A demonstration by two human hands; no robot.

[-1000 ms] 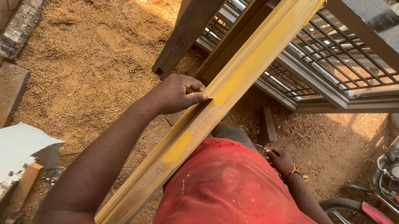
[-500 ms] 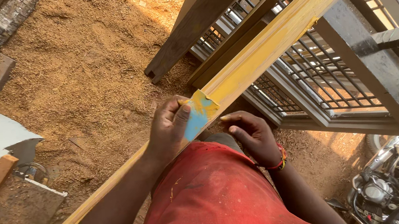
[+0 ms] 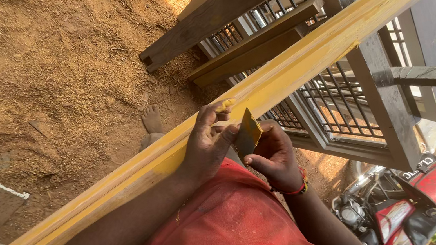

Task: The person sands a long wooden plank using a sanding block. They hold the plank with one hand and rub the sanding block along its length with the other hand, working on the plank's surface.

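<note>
Change: since half a second ago my right hand has come up to meet my left at the wood, and the scraper now stands between the two hands instead of lying flat under my left fingers.

Head view, left hand: my left hand (image 3: 208, 143) lies over the near edge of the long yellow wooden beam (image 3: 301, 65), fingers half curled and loose, not clenched. The forefinger reaches onto the top face and its tip is smeared with yellow filler (image 3: 225, 105). The thumb presses against the scraper.

Head view, right hand: my right hand (image 3: 275, 157) is closed around the lower part of the scraper (image 3: 248, 134), gripping it just below the beam. A red band sits on that wrist.

Head view, scraper: a small flat blade, coated yellow, standing nearly upright, its top edge touching the beam's near side.

Head view, beam: it runs slantwise from lower left to upper right, across my lap and my red shirt (image 3: 227, 229).

Head view, surroundings: a dark wooden frame with metal grille bars (image 3: 335, 106) lies beyond the beam. Sawdust covers the ground (image 3: 69, 75), with my bare foot (image 3: 152, 119) on it. A red motorbike (image 3: 410, 198) stands at lower right.

Containers: I cannot make out any.
</note>
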